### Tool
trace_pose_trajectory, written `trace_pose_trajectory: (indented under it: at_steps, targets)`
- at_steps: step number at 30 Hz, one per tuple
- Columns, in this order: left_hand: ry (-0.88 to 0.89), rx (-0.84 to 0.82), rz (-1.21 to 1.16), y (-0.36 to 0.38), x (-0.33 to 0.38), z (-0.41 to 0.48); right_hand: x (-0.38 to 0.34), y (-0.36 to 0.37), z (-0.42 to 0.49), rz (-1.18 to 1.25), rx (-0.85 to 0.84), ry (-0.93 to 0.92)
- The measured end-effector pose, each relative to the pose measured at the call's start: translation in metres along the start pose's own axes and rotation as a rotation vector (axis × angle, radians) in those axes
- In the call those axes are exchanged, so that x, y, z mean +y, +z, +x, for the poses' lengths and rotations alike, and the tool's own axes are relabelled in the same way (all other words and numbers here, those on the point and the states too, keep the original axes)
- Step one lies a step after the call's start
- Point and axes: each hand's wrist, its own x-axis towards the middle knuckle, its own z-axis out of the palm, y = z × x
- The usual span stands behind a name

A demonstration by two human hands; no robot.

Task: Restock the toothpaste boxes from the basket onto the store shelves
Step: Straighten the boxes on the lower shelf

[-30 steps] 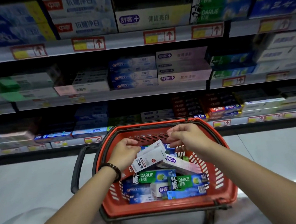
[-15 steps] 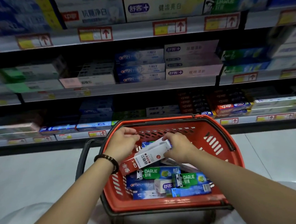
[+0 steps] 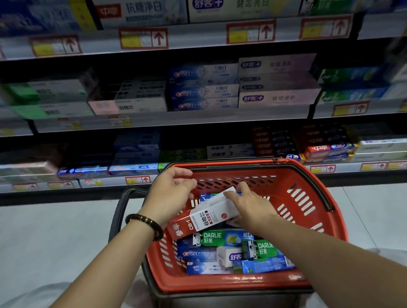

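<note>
- Red basket [image 3: 333, 229] sits near centre, low in view, in front of the store shelves [image 3: 195, 117].
- White-and-red toothpaste box [image 3: 208, 215] is over the basket's far-left part, tilted – red end low and near-left, white end higher and far-right. It sits above the other boxes, not lying flat among them.
- Right hand [image 3: 248, 205] grips the white end: thumb on the top face, fingers curled down round the end.
- Left hand [image 3: 169, 196] lies over the box's far-left edge, fingers loosely bent and pointing right above the basket rim. Thumb is hidden – we can't tell if this hand actually grips.
- Dark bead bracelet [image 3: 145, 225] on the left wrist.
- Still in the basket: two green Darlie boxes [image 3: 217, 238], a blue Crest box [image 3: 196, 253] near-left, a small white box [image 3: 230, 255] between them, and more blue ones along the near wall.
- One black handle [image 3: 117, 221] hangs outside on the left.
- We see three shelf levels, all stocked with toothpaste; the edges are blurred.
- Red-and-yellow price tags [image 3: 143, 38] run along the shelf fronts.
- Pale tiled floor [image 3: 47, 234] lies either side of the basket.
</note>
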Motion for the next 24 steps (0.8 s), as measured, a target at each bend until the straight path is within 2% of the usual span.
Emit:
trace_pose_trajectory:
  at_steps: [11, 24]
  targets:
    - [0.008, 0.015, -0.055, -0.009, 0.002, 0.0, 0.0, 0.008, 0.001, -0.078, 0.046, -0.038]
    - [0.013, 0.022, -0.031, -0.009, 0.002, 0.001, 0.007, -0.015, -0.012, -0.013, 0.088, -0.096]
